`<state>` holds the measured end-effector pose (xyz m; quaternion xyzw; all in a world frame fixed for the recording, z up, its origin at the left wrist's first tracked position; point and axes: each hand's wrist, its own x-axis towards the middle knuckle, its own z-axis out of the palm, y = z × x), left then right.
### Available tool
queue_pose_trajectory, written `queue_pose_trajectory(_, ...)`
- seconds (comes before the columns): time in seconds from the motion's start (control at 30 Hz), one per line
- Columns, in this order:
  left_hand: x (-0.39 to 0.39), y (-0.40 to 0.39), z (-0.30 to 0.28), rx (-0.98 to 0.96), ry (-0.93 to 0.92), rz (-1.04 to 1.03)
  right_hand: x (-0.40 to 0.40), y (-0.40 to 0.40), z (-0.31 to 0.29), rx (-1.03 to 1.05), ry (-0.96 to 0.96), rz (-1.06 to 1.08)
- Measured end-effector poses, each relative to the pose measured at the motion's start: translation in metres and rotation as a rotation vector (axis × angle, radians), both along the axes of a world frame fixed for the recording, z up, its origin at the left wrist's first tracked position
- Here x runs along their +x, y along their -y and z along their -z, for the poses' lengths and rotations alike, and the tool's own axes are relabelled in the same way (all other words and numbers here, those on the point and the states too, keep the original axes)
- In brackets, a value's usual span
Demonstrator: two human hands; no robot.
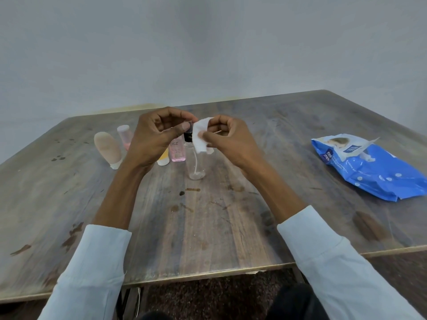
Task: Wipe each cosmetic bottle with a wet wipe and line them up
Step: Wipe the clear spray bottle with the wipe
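Head view. Step in hand, as judged: wiping the clear bottle (196, 163), which stood upright on the table (231, 227) at the near end of the bottle row. Left hand (157, 135) had curled fingers pinching the bottle's black cap (188, 136). Right hand (227, 139) pinched a small folded wipe (200, 137) between thumb and fingers, pressed against the bottle's neck and shoulder.

Next move probably calls for running the wipe down the body while the left hand steadies the top; the bottle looked light and likely to tip.

Materials: clear bottle was see-through plastic, cylindrical, with a thin dip tube inside, seemingly empty. Wipe was white, soft, creased. Beside it stood a pink bottle (176, 152), square-sided and translucent; a yellow tube (163, 159), mostly hidden by the left hand; another pink tube (124, 137); and a matte beige tube (107, 146). The wipe pack (374, 172), glossy blue film with its flap open, lay well apart to the right. Table was worn, stained wood.
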<state>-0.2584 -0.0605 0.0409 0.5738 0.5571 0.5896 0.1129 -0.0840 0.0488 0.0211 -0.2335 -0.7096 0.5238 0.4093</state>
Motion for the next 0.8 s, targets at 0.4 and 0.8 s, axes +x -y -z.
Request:
queue_pose_trajectory(0.4,-0.001,0.004,-0.002,-0.075,-0.028,0.026,-0.017,0.016,0.009,0.335,0.078,0.199)
queue_pose_trajectory(0.8,-0.007,0.003,0.001,-0.064,-0.005,0.033,0.003,0.0,0.005,-0.187,-0.097,0.009)
